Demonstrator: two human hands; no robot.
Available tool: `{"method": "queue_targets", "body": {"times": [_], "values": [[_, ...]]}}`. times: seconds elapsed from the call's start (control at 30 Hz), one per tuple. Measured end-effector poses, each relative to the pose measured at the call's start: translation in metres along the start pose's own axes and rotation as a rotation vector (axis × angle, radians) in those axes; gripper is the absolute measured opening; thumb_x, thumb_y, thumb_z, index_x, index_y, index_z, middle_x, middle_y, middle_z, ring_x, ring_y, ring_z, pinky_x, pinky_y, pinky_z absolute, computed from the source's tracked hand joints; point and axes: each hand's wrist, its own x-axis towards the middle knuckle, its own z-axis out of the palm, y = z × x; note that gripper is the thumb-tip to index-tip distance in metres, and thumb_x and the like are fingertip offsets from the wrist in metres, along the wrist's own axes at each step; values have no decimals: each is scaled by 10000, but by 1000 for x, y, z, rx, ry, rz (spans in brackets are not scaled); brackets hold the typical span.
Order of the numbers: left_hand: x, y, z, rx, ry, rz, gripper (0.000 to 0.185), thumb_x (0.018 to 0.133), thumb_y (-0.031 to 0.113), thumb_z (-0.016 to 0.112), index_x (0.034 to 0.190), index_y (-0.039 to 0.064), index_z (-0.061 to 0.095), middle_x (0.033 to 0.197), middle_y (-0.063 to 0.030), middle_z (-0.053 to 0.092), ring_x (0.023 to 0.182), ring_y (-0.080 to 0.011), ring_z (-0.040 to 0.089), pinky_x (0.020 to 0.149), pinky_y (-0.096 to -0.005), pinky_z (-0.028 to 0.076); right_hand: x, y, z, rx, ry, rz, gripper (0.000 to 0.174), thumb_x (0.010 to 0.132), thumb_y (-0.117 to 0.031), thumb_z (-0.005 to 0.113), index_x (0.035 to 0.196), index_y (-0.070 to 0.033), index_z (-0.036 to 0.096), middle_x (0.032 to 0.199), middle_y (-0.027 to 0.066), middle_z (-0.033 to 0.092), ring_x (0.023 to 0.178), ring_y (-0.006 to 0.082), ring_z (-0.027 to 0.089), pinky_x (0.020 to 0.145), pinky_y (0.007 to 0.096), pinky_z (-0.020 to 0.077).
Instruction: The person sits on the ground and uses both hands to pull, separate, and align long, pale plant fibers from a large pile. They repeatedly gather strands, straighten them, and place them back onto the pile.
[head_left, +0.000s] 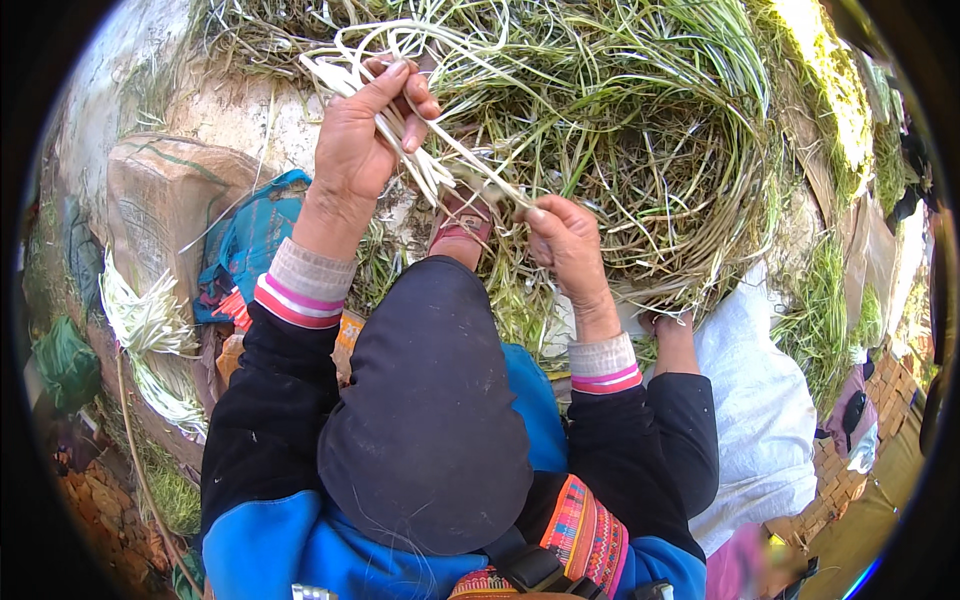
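My left hand (367, 127) is raised in front of my knees, its fingers closed around a bundle of pale stalks (427, 171). Several long white stems loop up past the fingertips toward the top of the view. Lower right of it, my right hand (566, 240) pinches the end of a pale stem (480, 166) between thumb and fingertips. That stem stretches slantwise from the bundle to the right hand. Beneath both hands spreads a large heap of long green leaves and stringy stalks (637, 172). A red shoe (461, 221) shows partly under the stalks.
On the left lie a tied bunch of white stalks (154, 315), a woven sack (161, 195) and a teal bag (255, 225). A white sack (761, 420) lies beside my right leg. More green leaves (814, 322) are at the right, near a woven mat (892, 397).
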Motion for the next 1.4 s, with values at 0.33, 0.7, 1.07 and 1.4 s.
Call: {"method": "queue_targets", "body": {"times": [0.33,0.7,1.07,1.4], "values": [[6,14,-12,-106,-24,-8,95,913,111,513,906,23,550,770,-81,608,701,-219,616,409,-240,417,-10,31,-35,-1321,272,-84,229,812,-189,583,952,-12,623,974,104,579,916,305,539,789,401,431],[-15,-21,19,-25,-30,-97,312,923,199,516,1141,-22,482,995,-167,624,845,-214,653,419,-207,462,14,-27,50,-129,39,39,153,875,-111,555,906,24,620,693,-1,577,602,50,507,539,199,416],[-13,-21,19,93,51,-53,266,924,155,489,1074,-57,548,664,-88,616,766,-253,643,779,-358,511,65,-59,-37,-955,811,-227,435,870,-240,557,1203,31,486,1081,153,573,911,231,587,793,355,497],[3,-37,14,134,-49,-210,260,912,122,493,1101,-50,538,802,-132,640,637,-165,631,439,-234,489,73,48,82,-805,-171,-234,373,808,-192,561,1133,-38,464,1122,248,527,1040,378,520,871,435,421]]}}
